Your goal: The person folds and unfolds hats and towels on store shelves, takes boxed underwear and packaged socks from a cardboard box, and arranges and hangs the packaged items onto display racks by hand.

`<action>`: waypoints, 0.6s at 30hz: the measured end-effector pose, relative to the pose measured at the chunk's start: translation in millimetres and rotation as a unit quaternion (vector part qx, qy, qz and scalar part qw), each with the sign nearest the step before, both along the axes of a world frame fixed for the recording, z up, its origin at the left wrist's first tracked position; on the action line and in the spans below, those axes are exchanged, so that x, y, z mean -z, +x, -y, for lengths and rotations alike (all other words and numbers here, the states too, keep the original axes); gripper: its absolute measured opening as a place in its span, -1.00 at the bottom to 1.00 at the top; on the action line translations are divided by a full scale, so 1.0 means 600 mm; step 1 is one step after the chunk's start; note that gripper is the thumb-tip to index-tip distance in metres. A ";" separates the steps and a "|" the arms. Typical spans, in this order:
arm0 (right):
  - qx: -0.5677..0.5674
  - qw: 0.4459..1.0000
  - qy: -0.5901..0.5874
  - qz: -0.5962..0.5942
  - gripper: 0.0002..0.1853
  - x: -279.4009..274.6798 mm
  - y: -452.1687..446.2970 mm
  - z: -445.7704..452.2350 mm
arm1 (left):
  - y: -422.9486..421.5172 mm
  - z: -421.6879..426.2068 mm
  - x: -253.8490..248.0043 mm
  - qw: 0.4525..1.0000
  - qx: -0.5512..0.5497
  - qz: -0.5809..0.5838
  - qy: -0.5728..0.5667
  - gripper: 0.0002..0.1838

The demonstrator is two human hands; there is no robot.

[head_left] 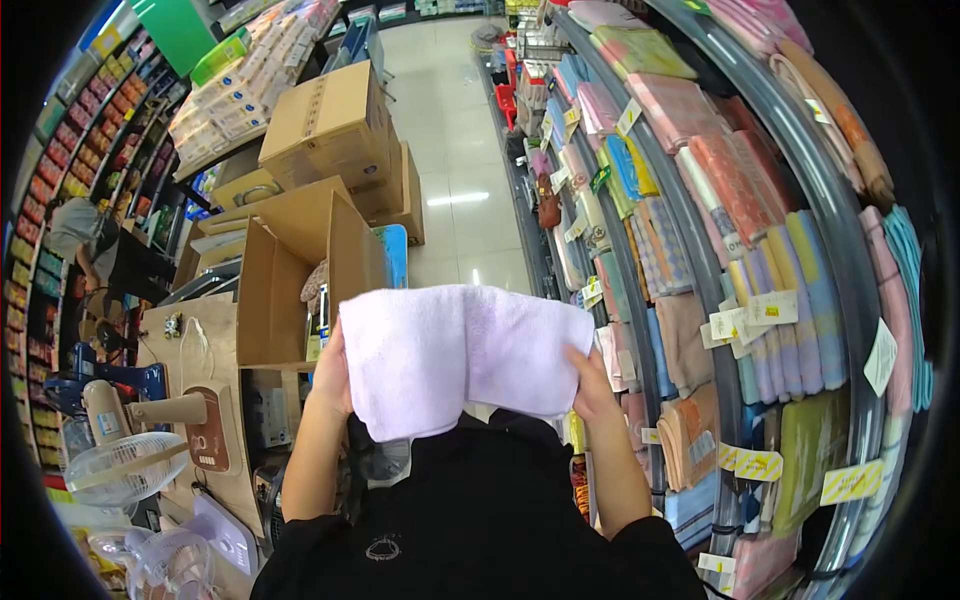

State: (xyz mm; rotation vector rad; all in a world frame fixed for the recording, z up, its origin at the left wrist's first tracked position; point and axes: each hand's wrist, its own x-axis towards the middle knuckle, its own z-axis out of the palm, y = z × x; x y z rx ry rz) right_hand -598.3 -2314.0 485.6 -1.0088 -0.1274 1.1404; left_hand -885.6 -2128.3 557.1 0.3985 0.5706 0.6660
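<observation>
A pale lavender towel [415, 360] is stretched between my two hands in front of my chest, with a crease down its middle. My left hand [332, 370] grips its left edge, the fingers mostly hidden behind the cloth. At the lower right edge, my right hand [592, 382] holds the towel with the thumb on the near face and the other fingers behind. Folded towels [790, 300] in several colours fill the shelves close to my right arm.
On the left stand an open cardboard box [285, 290], stacked closed boxes [330, 125] and desk fans [130, 465]. A tiled aisle [450, 150] runs ahead. Price tags [750, 462] hang along the right shelf edges. Another person [80, 235] is at the far left.
</observation>
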 end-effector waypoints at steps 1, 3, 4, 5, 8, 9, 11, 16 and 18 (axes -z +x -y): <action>-0.032 0.996 -0.038 0.072 -0.63 0.007 0.008 -0.014 | -0.008 -0.014 0.006 1.000 -0.015 -0.017 -0.007 -0.39; -0.041 0.997 -0.039 0.058 -0.64 0.013 0.025 -0.041 | -0.017 -0.037 0.005 0.998 -0.015 -0.048 -0.027 -0.40; -0.046 0.997 -0.034 0.055 -0.65 0.013 0.032 -0.051 | -0.021 -0.046 0.006 0.997 -0.012 -0.070 -0.039 -0.40; -0.045 0.998 -0.026 0.047 -0.66 0.011 0.032 -0.061 | -0.027 -0.058 0.016 0.997 0.006 -0.072 -0.038 -0.40; -0.045 0.997 -0.055 0.041 -0.65 0.020 0.031 -0.089 | -0.026 -0.093 0.053 0.992 0.003 -0.117 -0.042 -0.44; -0.039 0.997 -0.056 0.038 -0.65 0.013 0.021 -0.097 | -0.032 -0.105 0.077 0.987 0.009 -0.159 -0.009 -0.46; -0.031 0.998 -0.056 -0.024 -0.64 -0.023 -0.003 -0.124 | -0.047 -0.133 0.164 0.932 -0.008 -0.308 0.192 -0.48; -0.037 0.999 0.002 -0.003 -0.64 -0.091 -0.102 -0.188 | 0.023 -0.052 0.085 0.813 0.155 -0.292 0.479 -0.26; -0.078 0.996 0.024 0.047 -0.63 -0.095 -0.134 -0.210 | 0.051 -0.018 0.042 0.828 0.206 -0.231 0.468 -0.22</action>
